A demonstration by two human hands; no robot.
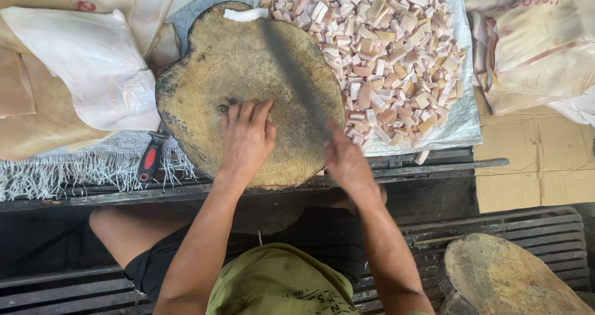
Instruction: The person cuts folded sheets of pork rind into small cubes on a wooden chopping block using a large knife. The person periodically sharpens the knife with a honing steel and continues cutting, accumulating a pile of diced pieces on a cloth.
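Round wooden chopping block (248, 73), thick and worn, its top bare apart from one pale strip of cut skin (245, 14) at the far rim. Left hand (246, 138) lies flat on the near half of the block, palm down, fingers together and stretched out, closed on nothing. Right hand (347, 163) is wrapped tight around the handle of one long cleaver (294, 76); the blade is blurred and runs from the fingers up and across the block's right half toward the far rim. Whether the blade touches the wood cannot be told.

Beyond the right fingers and to their right: one large heap of small pale cubes (384, 55), far too many to count, piled on a woven white sack (462, 120) that touches the block's edge. Left of the left fingers: a stack of large pale skin sheets (80, 61) on a fringed white cloth (74, 169), with one red-and-black handled tool (150, 157) lying just beside the block. Far right of the right fingers: a second pile of skin sheets (533, 42) above flattened cardboard (533, 166). Nearer than both hands, lower right: a second wooden block (502, 278) resting on dark slatted crates (496, 225). The person wears an olive shirt (279, 284) and dark shorts.
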